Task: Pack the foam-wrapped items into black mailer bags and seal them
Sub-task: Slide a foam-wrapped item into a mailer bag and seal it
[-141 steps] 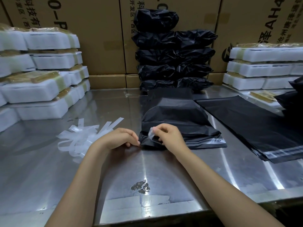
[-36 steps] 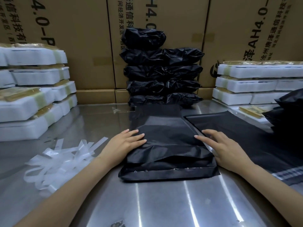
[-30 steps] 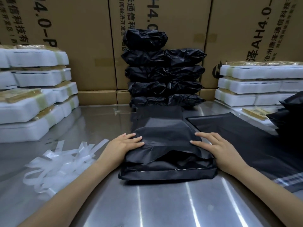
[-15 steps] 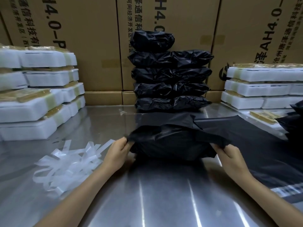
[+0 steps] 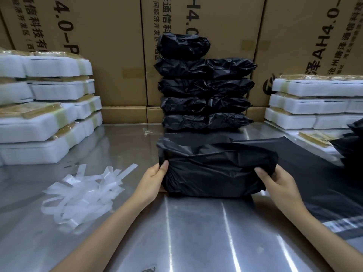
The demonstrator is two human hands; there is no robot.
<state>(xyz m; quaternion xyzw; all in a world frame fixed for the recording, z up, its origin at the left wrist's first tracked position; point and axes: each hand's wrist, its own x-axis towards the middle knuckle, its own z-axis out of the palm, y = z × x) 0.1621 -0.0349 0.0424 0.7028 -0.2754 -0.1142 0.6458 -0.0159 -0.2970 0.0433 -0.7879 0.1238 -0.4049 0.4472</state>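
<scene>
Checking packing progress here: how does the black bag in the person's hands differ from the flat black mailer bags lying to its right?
The packed mailer bag bulges, filled and wrinkled; the empty mailer bags lie flat and smooth. The packed one is gripped at both ends by the left hand and right hand; the empty ones rest untouched on the steel table. Both are the same black plastic.

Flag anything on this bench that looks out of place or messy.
A loose tangle of white peel-off liner strips litters the steel table left of the black mailer bag that both hands grip. The top row of the black packed-bag stack holds one bag, lopsided.
</scene>
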